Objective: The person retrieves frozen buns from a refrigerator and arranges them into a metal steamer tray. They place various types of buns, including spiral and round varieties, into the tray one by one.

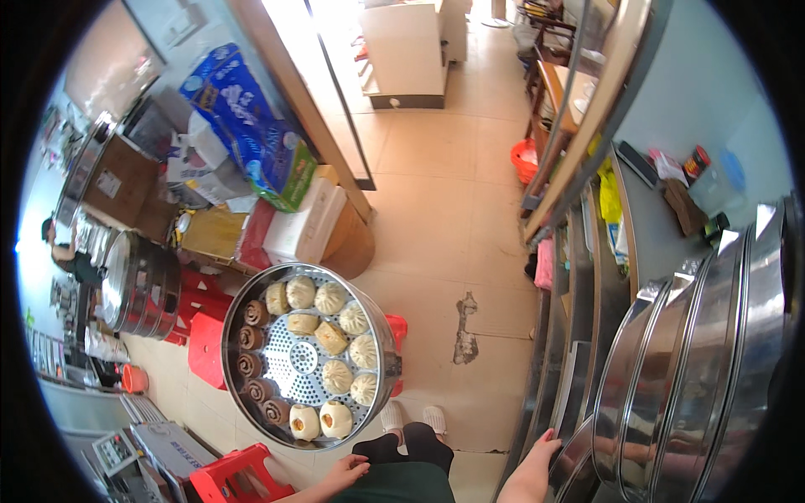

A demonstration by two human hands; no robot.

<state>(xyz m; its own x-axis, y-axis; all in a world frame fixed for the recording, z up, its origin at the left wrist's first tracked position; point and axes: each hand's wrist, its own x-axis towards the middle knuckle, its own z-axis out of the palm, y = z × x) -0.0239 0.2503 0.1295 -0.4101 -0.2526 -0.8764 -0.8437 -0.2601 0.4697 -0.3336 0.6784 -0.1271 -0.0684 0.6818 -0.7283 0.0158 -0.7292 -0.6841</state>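
A round perforated metal steamer tray [305,357] rests on red plastic stools at the left. Along its rim lie several pleated steamed buns [337,376], several brown spiral rolls [250,364] and two split buns with orange filling [336,419]; pale rolls [331,337] lie nearer the middle. My left hand [347,470] hangs just below the tray with its fingers loosely curled, touching nothing visible. My right hand [548,442] is at the near edge of a metal steamer tier [573,454] at the lower right, by the stacked steamers [679,371]; whether it grips the tier is unclear.
Metal shelving [566,352] runs along the right. A red stool [239,475] stands at the lower left. Boxes [305,217] and a blue bag [251,126] are piled beside the doorway. The tiled floor [440,239] has a cracked patch. Another person [75,258] stands far left.
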